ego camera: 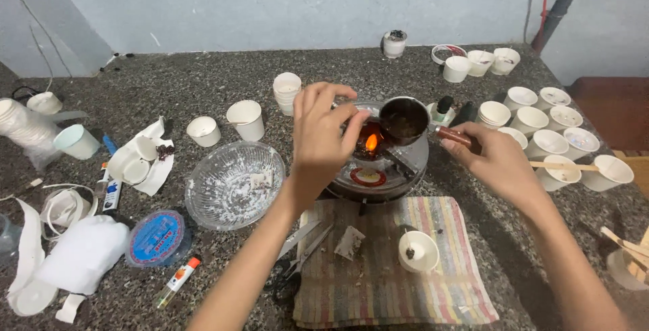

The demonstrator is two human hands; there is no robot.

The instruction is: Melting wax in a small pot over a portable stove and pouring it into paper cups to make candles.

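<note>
On the speckled stone counter [203,81], the right hand [497,162] grips a small dark pan [403,120] over flame; left hand [321,135] pinches.

A dark speckled stone worktop [203,81] carries a striped cloth [405,284] at the near edge, with a round stove [378,179] just behind it. A clear glass bowl [233,183] sits left of the stove, a blue tape roll [157,238] nearer still. White paper cups [547,125] cluster at the right, and more stand at the back and left.
</note>
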